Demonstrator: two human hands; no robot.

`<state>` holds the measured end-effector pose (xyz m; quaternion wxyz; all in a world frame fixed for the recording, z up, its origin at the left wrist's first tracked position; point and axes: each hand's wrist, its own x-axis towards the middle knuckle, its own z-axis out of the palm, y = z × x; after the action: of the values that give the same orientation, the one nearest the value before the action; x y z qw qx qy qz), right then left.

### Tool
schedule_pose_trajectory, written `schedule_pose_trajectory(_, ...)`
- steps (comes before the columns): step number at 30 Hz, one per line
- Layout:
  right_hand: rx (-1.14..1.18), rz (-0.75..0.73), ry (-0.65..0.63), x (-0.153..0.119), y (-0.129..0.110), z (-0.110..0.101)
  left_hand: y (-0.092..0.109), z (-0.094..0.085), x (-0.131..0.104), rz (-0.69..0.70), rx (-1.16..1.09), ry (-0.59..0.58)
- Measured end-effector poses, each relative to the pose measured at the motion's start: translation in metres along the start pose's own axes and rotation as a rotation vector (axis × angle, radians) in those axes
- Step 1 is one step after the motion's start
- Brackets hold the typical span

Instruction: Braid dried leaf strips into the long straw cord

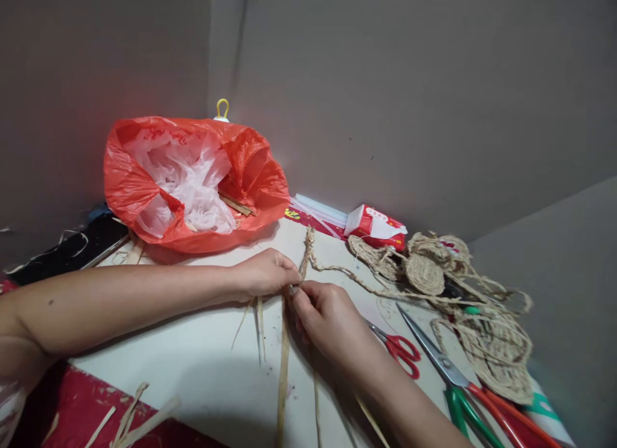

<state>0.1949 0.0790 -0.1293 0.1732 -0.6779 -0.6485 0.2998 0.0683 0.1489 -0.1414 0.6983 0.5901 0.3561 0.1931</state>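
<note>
- White tabletop: is carrying a red plastic bag; grey walls are rising behind.
- Tissue pack, red: is showing print too small to read.
- Straw braid: is lying mid-tabletop, running into both hands.
- Left hand, right hand: are meeting, wrists low, fingers of both pinching the braid.

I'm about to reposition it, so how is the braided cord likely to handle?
The braided cord will probably flop rather than push straight, since it bends back sharply and trails in curves. It is likely light, being slender. Its rough, fibrous surface may snag more than slip.
</note>
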Motion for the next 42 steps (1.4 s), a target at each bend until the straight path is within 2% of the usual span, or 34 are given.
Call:
schedule_pose_trajectory(3,-0.349,-0.082,0.111,-0.005,-0.003,0.006,0.001,0.001,-0.001,-0.041,-0.080,-0.010)
schedule_pose_trajectory(5,-0.456,-0.127,0.086,-0.013,-0.009,0.008,0.001,0.001,-0.001,-0.049,-0.094,-0.036)
schedule_pose_trajectory(6,-0.468,-0.160,0.029,-0.018,-0.013,0.008,0.001,0.000,-0.001,-0.052,-0.091,-0.050)
schedule_pose_trajectory(8,-0.403,-0.257,-0.170,-0.031,-0.020,0.001,0.000,-0.002,0.000,-0.051,-0.079,-0.070)
schedule_pose_trajectory(10,-0.201,-0.364,-0.437,-0.039,-0.024,-0.012,0.001,-0.004,0.001,-0.046,-0.074,-0.075)
schedule_pose_trajectory(11,-0.076,-0.371,-0.524,-0.039,-0.024,-0.020,0.002,-0.005,0.002,-0.045,-0.077,-0.074)
schedule_pose_trajectory(12,0.043,-0.344,-0.530,-0.036,-0.021,-0.028,0.003,-0.005,0.002,-0.045,-0.084,-0.073)
schedule_pose_trajectory(13,0.147,-0.281,-0.424,-0.031,-0.016,-0.035,0.004,-0.006,0.002,-0.047,-0.093,-0.074)
schedule_pose_trajectory(15,0.259,-0.150,0.009,-0.014,-0.002,-0.043,0.006,-0.006,0.002,-0.050,-0.107,-0.081)
schedule_pose_trajectory(16,0.261,-0.096,0.180,-0.004,0.005,-0.044,0.007,-0.007,0.001,-0.052,-0.111,-0.086)
schedule_pose_trajectory(17,0.262,-0.062,0.225,0.005,0.012,-0.042,0.008,-0.007,0.001,-0.052,-0.113,-0.094)
schedule_pose_trajectory(18,0.314,-0.035,0.167,0.012,0.017,-0.039,0.008,-0.007,0.001,-0.045,-0.117,-0.109)
schedule_pose_trajectory(22,0.639,0.076,-0.264,0.022,0.023,-0.024,0.007,-0.007,0.000,0.020,-0.110,-0.159)
schedule_pose_trajectory(24,0.721,0.103,-0.335,0.020,0.021,-0.023,0.006,-0.007,0.001,0.033,-0.073,-0.138)
schedule_pose_trajectory(30,0.829,0.131,-0.440,0.024,0.028,-0.032,0.006,-0.013,0.004,0.063,0.072,-0.218)
schedule_pose_trajectory(34,0.991,0.154,-0.475,0.027,0.029,-0.028,0.009,-0.021,0.007,0.130,0.226,-0.243)
schedule_pose_trajectory(39,1.010,0.195,-0.343,0.027,0.024,-0.019,0.023,-0.034,0.007,0.171,0.516,-0.306)
schedule_pose_trajectory(42,0.970,0.218,-0.250,0.025,0.021,-0.015,0.035,-0.031,0.000,0.195,0.767,-0.195)
